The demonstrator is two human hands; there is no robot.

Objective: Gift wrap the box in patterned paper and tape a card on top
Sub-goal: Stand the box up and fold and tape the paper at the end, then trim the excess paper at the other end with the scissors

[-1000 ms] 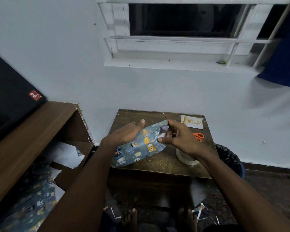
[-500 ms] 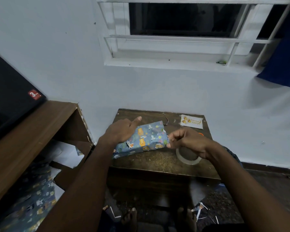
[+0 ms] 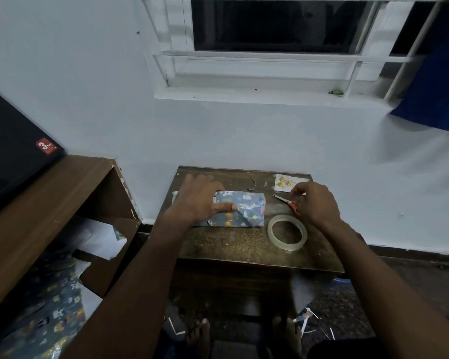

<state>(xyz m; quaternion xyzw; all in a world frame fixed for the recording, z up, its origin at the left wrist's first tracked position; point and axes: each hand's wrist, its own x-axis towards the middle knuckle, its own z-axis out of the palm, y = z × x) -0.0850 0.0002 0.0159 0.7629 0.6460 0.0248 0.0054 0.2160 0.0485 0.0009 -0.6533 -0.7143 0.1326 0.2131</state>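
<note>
The box point(image 3: 246, 208), wrapped in blue patterned paper, lies flat on the small brown table point(image 3: 244, 244). My left hand point(image 3: 200, 198) rests on the box's left part with its fingers spread and its thumb laid across the top. My right hand point(image 3: 315, 200) hovers to the right of the box, above the orange-handled scissors point(image 3: 285, 199). Its fingers are curled, and what they hold, if anything, is hidden. The small white card point(image 3: 283, 181) with yellow figures lies at the table's far right corner, just beyond my right fingertips.
A clear tape roll point(image 3: 287, 231) lies near the table's right front. A brown shelf unit point(image 3: 49, 203) stands at the left, with spare patterned paper point(image 3: 49, 320) and white sheets below it. Paper scraps litter the floor by my feet. The wall is right behind the table.
The box went from tilted in both hands to flat on the table. My right hand let go of its end and moved right, over the scissors. My left hand now lies flat on it.
</note>
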